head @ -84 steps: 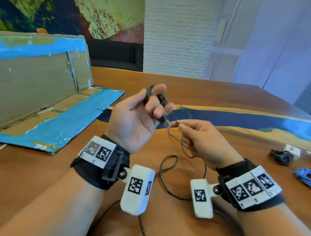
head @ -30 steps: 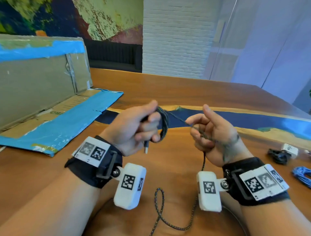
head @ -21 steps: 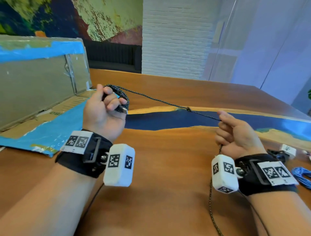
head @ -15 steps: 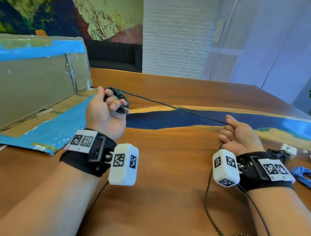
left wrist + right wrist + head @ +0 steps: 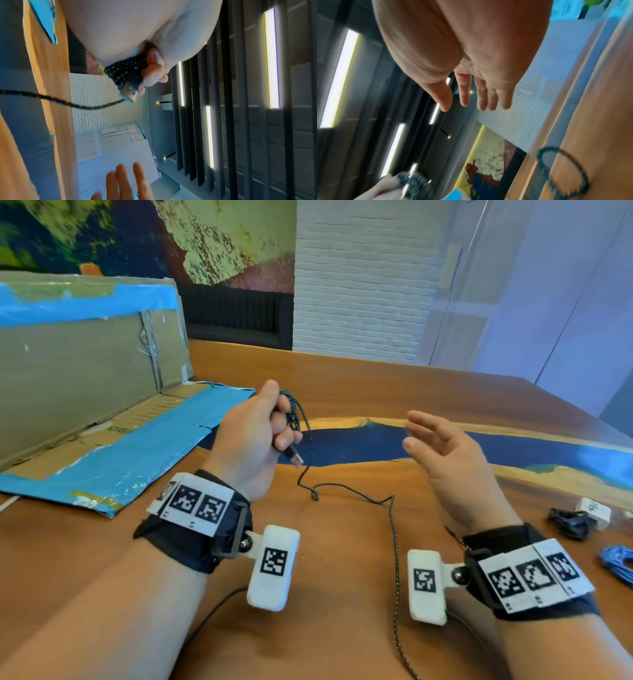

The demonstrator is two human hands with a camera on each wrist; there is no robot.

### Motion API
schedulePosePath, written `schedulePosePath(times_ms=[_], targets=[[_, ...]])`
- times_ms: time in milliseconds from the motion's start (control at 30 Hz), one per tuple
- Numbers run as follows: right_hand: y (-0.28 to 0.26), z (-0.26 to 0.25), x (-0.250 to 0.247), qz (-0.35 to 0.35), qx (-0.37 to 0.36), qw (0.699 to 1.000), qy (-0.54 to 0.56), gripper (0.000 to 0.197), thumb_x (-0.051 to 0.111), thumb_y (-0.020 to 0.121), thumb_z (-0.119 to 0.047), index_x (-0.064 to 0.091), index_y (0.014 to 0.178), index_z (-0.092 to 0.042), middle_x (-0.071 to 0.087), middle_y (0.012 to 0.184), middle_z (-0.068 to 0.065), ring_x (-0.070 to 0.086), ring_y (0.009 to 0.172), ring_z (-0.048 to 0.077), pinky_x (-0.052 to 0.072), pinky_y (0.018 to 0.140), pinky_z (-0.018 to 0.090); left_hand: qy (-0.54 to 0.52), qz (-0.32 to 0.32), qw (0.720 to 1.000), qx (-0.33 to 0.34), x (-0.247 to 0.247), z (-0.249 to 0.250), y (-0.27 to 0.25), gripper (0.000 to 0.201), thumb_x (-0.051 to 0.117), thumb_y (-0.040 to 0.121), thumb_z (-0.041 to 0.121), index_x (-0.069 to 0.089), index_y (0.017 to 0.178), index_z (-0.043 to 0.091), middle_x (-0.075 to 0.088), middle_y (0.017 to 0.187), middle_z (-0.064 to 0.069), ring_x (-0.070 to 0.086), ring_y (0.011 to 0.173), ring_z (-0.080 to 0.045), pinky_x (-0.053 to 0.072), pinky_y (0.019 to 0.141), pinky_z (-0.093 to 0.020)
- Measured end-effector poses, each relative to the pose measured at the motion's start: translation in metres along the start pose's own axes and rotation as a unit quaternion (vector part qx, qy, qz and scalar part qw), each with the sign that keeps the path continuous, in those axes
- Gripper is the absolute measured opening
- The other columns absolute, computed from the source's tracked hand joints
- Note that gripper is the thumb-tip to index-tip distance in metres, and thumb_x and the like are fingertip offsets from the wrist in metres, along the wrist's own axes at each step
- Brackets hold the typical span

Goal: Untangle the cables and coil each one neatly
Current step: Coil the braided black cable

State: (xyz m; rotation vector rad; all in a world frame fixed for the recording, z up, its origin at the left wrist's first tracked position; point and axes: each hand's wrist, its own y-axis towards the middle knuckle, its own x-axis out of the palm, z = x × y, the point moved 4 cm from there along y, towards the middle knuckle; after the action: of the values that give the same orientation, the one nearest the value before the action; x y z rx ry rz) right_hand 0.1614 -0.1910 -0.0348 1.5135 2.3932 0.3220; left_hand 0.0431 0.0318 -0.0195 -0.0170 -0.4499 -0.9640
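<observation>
My left hand (image 5: 270,426) grips a small coil of dark braided cable (image 5: 294,414) above the wooden table (image 5: 342,542); its silver USB plug (image 5: 295,457) sticks out below the fingers. In the left wrist view the coil (image 5: 126,70) and plug (image 5: 129,93) show under the curled fingers. The loose cable tail (image 5: 394,542) hangs from the coil, has a small knot (image 5: 314,495), and runs across the table toward me. My right hand (image 5: 435,443) hovers to the right, fingers straight and spread, touching nothing; the right wrist view shows the same empty right hand (image 5: 476,94).
An opened cardboard box with blue tape (image 5: 102,412) lies at the left. At the right edge sit a black cable bundle (image 5: 568,522), a white charger (image 5: 594,508) and a blue cable coil (image 5: 616,559). A blue resin strip (image 5: 376,445) crosses the table.
My right hand has let go of the cable and spread its fingers. The cable, stretched taut between both hands before, now hangs slack onto the table. My left hand moved right and down.
</observation>
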Motion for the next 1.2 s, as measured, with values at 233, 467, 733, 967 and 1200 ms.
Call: schedulePosePath(times_ms=[233, 467, 733, 967, 1200], targets=[[-0.03, 0.001, 0.075, -0.218, 0.033, 0.964, 0.151, 0.042, 0.066, 0.097, -0.015, 0.052, 0.137, -0.02, 0.075, 0.116, 0.008, 0.071, 0.109, 0.021, 0.056, 0.096, 0.033, -0.032, -0.144, 0.983, -0.108, 0.033, -0.011, -0.026, 0.041, 0.038, 0.109, 0.041, 0.055, 0.083, 0.014, 0.021, 0.052, 0.006, 0.028, 0.043, -0.012, 0.046, 0.057, -0.022], [-0.022, 0.009, 0.055, -0.119, 0.094, 0.967, 0.206, 0.016, 0.053, 0.105, -0.016, 0.067, 0.105, -0.01, 0.04, 0.06, 0.001, 0.021, 0.042, 0.01, 0.02, 0.038, 0.021, -0.171, -0.128, 0.964, -0.159, 0.024, -0.004, -0.02, 0.044, 0.04, 0.108, 0.04, 0.055, 0.076, 0.014, 0.02, 0.049, 0.009, 0.028, 0.035, -0.008, 0.05, 0.053, -0.023], [-0.026, 0.02, 0.06, -0.224, 0.116, 0.968, -0.007, 0.024, 0.05, 0.108, -0.016, 0.074, 0.112, -0.012, 0.061, 0.067, 0.009, 0.046, 0.04, 0.016, 0.041, 0.041, 0.025, -0.278, -0.11, 0.953, -0.042, 0.025, 0.003, -0.018, 0.04, 0.027, 0.112, 0.022, 0.058, 0.123, -0.002, 0.059, 0.073, -0.001, 0.073, 0.086, -0.018, 0.058, 0.096, -0.035], [-0.05, -0.002, 0.074, -0.422, 0.057, 0.905, 0.006, 0.017, 0.056, 0.104, -0.009, 0.072, 0.104, -0.006, 0.057, 0.053, 0.005, 0.066, 0.058, 0.025, 0.056, 0.079, 0.042, 0.134, -0.068, 0.989, 0.004, 0.017, -0.01, -0.011, 0.026, 0.038, 0.11, 0.011, 0.059, 0.122, 0.002, 0.068, 0.072, -0.004, 0.075, 0.096, -0.027, 0.056, 0.083, -0.034], [-0.023, -0.002, 0.033, -0.259, 0.069, 0.962, 0.051, 0.012, 0.072, 0.093, -0.018, 0.07, 0.087, -0.008, 0.036, 0.055, 0.0, 0.022, 0.044, 0.012, 0.015, 0.045, 0.029, 0.395, -0.279, 0.872, -0.073, 0.029, -0.022, -0.032, 0.048, 0.045, 0.108, 0.037, 0.069, 0.087, 0.001, 0.056, 0.058, -0.011, 0.064, 0.066, -0.033, 0.053, 0.093, -0.056]])
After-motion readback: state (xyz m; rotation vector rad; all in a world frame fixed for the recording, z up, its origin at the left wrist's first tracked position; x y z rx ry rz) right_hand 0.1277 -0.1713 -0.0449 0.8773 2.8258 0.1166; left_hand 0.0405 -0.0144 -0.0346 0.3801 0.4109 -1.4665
